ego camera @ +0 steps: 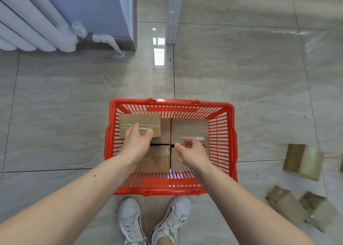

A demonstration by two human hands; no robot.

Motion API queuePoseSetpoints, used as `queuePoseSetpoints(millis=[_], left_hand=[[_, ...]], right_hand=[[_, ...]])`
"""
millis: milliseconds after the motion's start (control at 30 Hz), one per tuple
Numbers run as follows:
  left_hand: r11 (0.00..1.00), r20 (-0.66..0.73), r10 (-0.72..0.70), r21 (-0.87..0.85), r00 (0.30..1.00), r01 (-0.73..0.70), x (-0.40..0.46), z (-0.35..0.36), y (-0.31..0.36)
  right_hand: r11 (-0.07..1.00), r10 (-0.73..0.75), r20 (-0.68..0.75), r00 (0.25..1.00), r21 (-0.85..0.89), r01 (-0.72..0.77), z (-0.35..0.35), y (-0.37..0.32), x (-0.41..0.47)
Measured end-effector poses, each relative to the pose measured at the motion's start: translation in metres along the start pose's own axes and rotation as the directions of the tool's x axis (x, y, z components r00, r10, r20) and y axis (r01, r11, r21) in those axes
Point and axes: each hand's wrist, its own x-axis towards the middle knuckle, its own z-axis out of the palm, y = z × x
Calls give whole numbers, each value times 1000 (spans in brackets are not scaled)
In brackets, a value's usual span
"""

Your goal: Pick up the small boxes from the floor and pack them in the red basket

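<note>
1. Glossy grey-beige marble-look tile floor (241, 74) with thin dark grout lines, shiny enough that a window reflection glares off it near the top middle.
2. White ribbed metal radiator (31, 27) in the top left corner, with a white valve and pipe (104, 39) running off its end down to the floor.
3. Pale blue-grey wall panel (96, 9) right behind the radiator, dark skirting strip along its bottom.
4. White perforated metal upright post (173, 13) standing on the floor at top centre, just right of that wall.
5. Pair of white lace-up sneakers (154, 220) at the bottom edge, toes pointing up the frame, a bit scuffed.
</note>
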Motion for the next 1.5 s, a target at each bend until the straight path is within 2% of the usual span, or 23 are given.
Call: queuePoseSetpoints(millis=[200, 333, 567, 767, 933, 1067, 1267, 1500], left_hand=[[998, -52, -35, 53, 998, 37, 32, -10, -16], [996, -67, -65, 62, 996, 70, 60, -13, -32], [993, -153, -40, 103, 987, 56, 95, -12, -42], [963, -206, -93, 231, 974, 140, 95, -1, -34], [970, -216, -112, 187, 970, 153, 99, -1, -31], [971, -195, -130, 173, 972, 165, 92, -1, -31], [998, -174, -53, 21, 983, 57, 81, 6, -45], [998, -112, -24, 49, 993, 29, 91, 13, -77]], right_hand=[[1000, 4, 44, 999, 4, -4, 21, -5, 18], [999, -50, 84, 995, 11, 49, 43, -15, 44], [992, -122, 129, 984, 58, 116, 76, -38, 83], [998, -59, 117, 991, 19, 58, 83, -31, 86], [998, 0, 135, 991, 62, -8, 80, -32, 94], [990, 44, 84, 995, 129, -55, 75, -25, 88], [988, 0, -135, 991, 151, 21, 67, -11, 88], [998, 1, -84, 996, 68, 5, 90, 2, 111]])
